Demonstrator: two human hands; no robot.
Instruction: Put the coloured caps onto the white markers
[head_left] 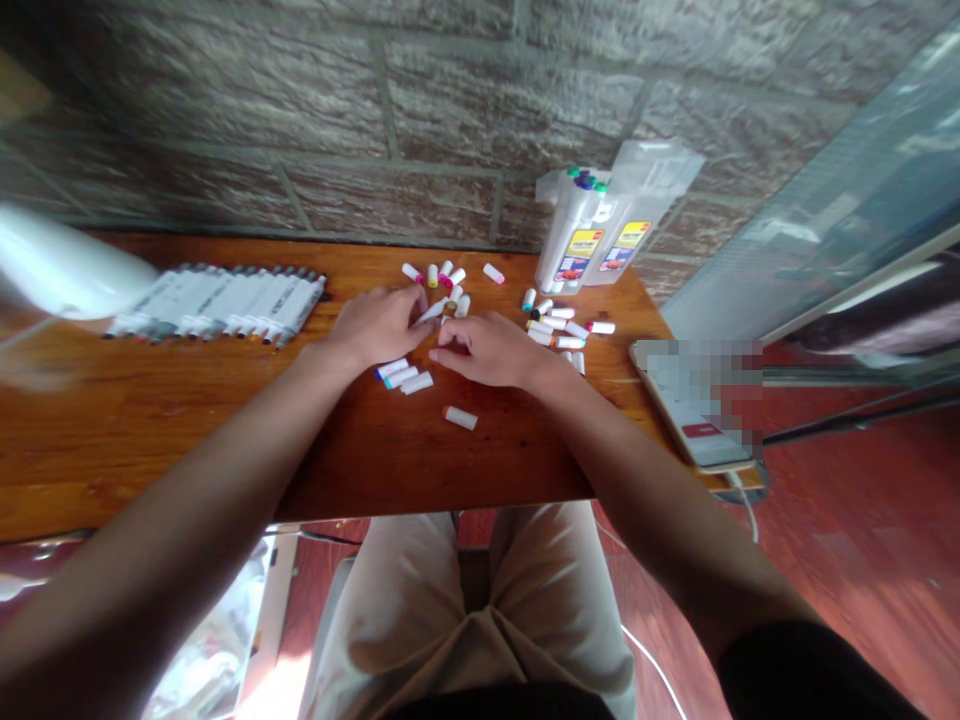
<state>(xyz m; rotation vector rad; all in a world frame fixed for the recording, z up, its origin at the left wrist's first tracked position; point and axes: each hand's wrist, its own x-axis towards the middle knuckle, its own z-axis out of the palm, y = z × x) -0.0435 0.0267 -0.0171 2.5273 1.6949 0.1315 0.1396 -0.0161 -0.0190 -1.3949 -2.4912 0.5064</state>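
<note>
My left hand (379,325) rests on the wooden table (150,430) with its fingers closed round a white marker (433,311) that points right. My right hand (487,350) lies just right of it, fingers curled at the marker's tip; what they pinch is hidden. Three loose white caps (405,376) lie below my left hand, and one orange-ended cap (460,417) lies nearer me. More caps (450,275) are scattered beyond both hands, and another cluster of caps (562,328) lies to the right.
A row of several capped white markers (225,302) lies at the left. Two clear marker cases (607,225) lean on the stone wall at the back right. A phone (694,405) with a cable sits at the table's right edge. A blurred white object (60,270) is at far left.
</note>
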